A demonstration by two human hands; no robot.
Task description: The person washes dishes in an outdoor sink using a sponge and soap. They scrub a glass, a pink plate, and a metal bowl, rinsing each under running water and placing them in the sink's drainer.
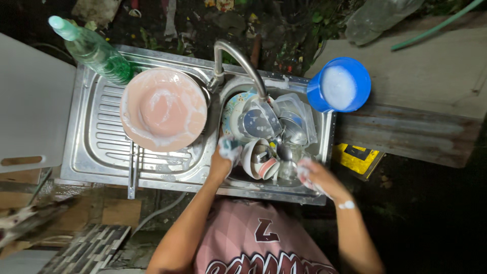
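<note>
My left hand (221,161) grips a soapy sponge (230,147) at the left edge of the steel sink basin (324,133). My right hand (315,175), covered in suds, hovers over the basin's near right side beside a clear glass (288,170); whether it holds anything is hard to see. The basin is piled with dirty dishes: a patterned plate (233,109), a metal bowl (257,123), a pink-and-white cup (259,160) and clear plastic containers (294,109). A curved steel tap (242,60) arches over them.
Upside down on the ribbed drainboard (96,127) lies a soapy pink plate (163,109). A green bottle (94,50) lies at the back left. A blue bowl of suds (341,85) sits on the wooden counter at right. A white board (30,101) lies left.
</note>
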